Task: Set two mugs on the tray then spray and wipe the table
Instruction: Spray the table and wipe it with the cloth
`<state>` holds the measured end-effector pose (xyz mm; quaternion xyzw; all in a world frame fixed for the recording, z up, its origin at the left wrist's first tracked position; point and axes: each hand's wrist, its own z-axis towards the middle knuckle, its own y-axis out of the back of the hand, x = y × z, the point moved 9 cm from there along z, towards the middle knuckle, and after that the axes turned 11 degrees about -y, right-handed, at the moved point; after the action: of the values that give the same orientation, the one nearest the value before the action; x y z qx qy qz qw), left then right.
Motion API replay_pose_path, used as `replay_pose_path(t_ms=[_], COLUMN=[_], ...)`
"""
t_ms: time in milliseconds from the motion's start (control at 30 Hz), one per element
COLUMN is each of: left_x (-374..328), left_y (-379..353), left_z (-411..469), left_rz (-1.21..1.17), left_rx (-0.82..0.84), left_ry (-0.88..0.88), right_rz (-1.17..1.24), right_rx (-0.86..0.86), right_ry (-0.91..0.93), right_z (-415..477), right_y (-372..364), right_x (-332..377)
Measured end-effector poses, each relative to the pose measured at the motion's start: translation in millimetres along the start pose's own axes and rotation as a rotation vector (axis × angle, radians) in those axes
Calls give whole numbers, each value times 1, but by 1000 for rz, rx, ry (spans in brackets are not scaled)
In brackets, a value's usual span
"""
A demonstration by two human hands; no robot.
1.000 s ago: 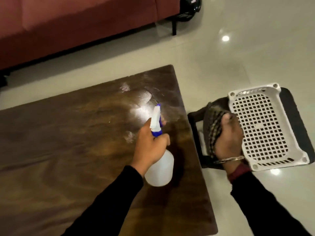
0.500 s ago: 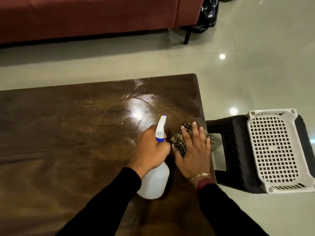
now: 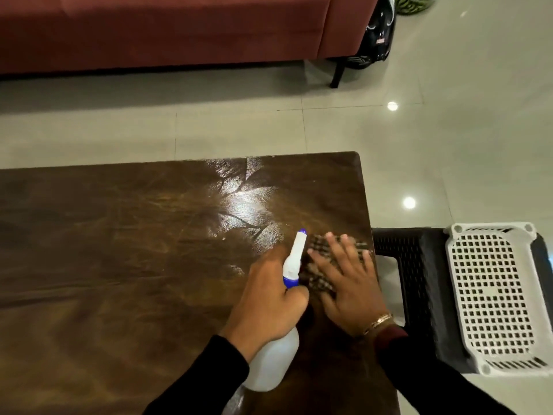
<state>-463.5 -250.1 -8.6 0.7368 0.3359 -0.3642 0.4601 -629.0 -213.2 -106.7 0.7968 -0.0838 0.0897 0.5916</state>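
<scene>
The right hand is laid flat with its fingers spread, pressed down on a checked cloth near the right edge of the table. The palm is kept wide, it seems, so that as much cloth as possible is held against the wood while it is wiped; the hand is blurred, which suggests a stroke under way. Just left of it, the left hand is closed around the neck of a spray bottle, with a finger at the trigger. The bottle is held tilted, nozzle toward the far side and clear of the cloth, probably so that more can be sprayed without a change of grip. Beyond both hands, a wet sheen is seen on the tabletop, toward the far right corner, not yet wiped. To the right of the table, a white perforated tray rests on a dark stool, well out of the spray's path. No mugs are seen on it. A red sofa stands far across the floor.
</scene>
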Motion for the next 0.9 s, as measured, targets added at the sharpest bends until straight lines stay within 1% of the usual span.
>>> replay_pose_path(t_ms=[67, 133, 167, 233, 267, 300, 400, 433, 467, 500, 533, 633, 700, 733, 767, 833, 900], left_x=[6, 6, 7, 13, 17, 20, 20, 18, 18, 19, 20, 31, 37, 38, 40, 40, 37], left_y=[-3, -2, -1, -2, -4, -4, -1, 0, 1, 1, 0, -5, -10, -13, -14, -14, -15], left_z=[-5, -10, -13, -20, -25, -29, -37, -37, -38, -39, -41, -51, -58, -62, -66, -76, -83], left_rz=[-1, 17, 25, 24, 13, 5, -6, -4, 0, -1, -5, -7, 25, 32, 31, 22, 18], left_rx=[-4, -7, -9, -13, -14, -22, -53, -52, -51, -51, -52, -56, -48, -38, -35, -55, -66], left_ry=[19, -4, -15, -10, 8, 28, 47, 39, 29, 21, 19, 59, 45, 32, 32, 44, 40], right_rz=[-18, 18, 57, 93, 69, 23, -89, -91, -79, -71, -68, 11, 95, 85, 44, -37, -107], right_rx=[-34, -78, -88, -97, -85, -76, -29, -12, -18, -24, -31, -51, -65, -79, -84, -54, -23], right_ry=[-155, -320, -375, -414, -389, -309, 41, 124, 157, 143, 83, -223, -371, -381, -344, -162, 54], right_z=[42, 107, 142, 191, 200, 201, 148, 125, 108, 99, 97, 138, 183, 199, 210, 205, 158], right_y=[13, 40, 48, 54, 51, 45, 22, 17, 13, 15, 20, 46, 62, 65, 64, 48, 28], right_x=[-26, -40, -39, -22, -4, 20, 83, 85, 74, 55, 30, -40, -46, -35, -16, 28, 62])
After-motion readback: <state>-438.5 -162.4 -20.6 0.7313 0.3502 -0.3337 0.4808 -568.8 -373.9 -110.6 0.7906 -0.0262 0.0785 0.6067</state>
